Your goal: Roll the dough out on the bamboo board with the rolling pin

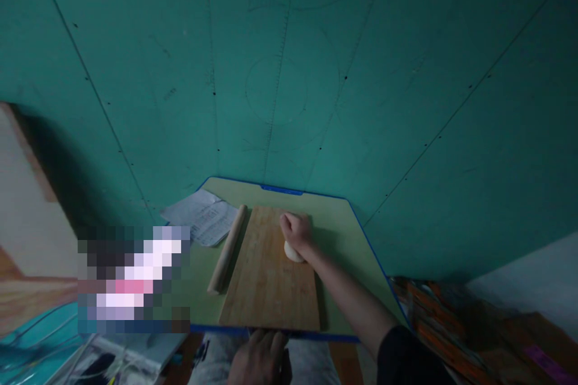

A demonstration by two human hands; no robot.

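Observation:
A wooden cutting board (266, 289) lies on a small green folding table (336, 216) with a blue rim. On the board's right half sits a round white lump, which looks like dough (293, 252), partly covered by my right hand (295, 231). That hand is closed in a fist, its heel and wrist against the lump. Down at the table's front edge, my left hand (259, 358) has its fingers curled at the rim, seemingly gripping it; the fingertips are partly hidden. Left of the board lies a wooden rolling pin (228, 249), untouched.
Printed paper sheets (203, 216) rest at the table's back left. A blurred-out patch (135, 280) covers the left edge. Behind the table rises a green wall (289, 72). Cardboard and orange items (433, 325) are on the floor at right; bagged things (112, 361) lie at lower left.

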